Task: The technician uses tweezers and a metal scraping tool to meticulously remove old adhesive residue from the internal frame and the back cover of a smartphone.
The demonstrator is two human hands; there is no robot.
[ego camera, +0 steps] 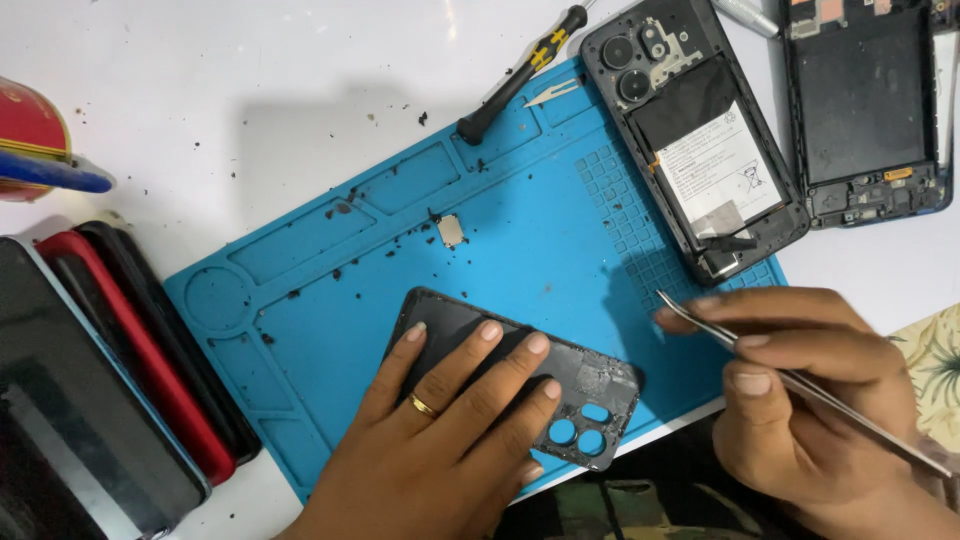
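Observation:
My left hand [440,420] lies flat on a black phone back cover [590,385] with round camera holes, pressing it onto the blue work mat [330,290]. My right hand [800,400] grips metal tweezers [700,320], whose tip points up and left, just right of the cover. An opened phone [695,130], with its battery and cameras exposed, lies at the mat's upper right corner. A small square part [450,231] sits in the mat's middle among dark crumbs.
A black screwdriver [520,72] and a small metal pick [552,95] lie at the mat's top edge. A second opened phone frame [865,100] is at the far right. Stacked phones and cases [90,380] fill the left side. A red-blue object [40,150] sits at the upper left.

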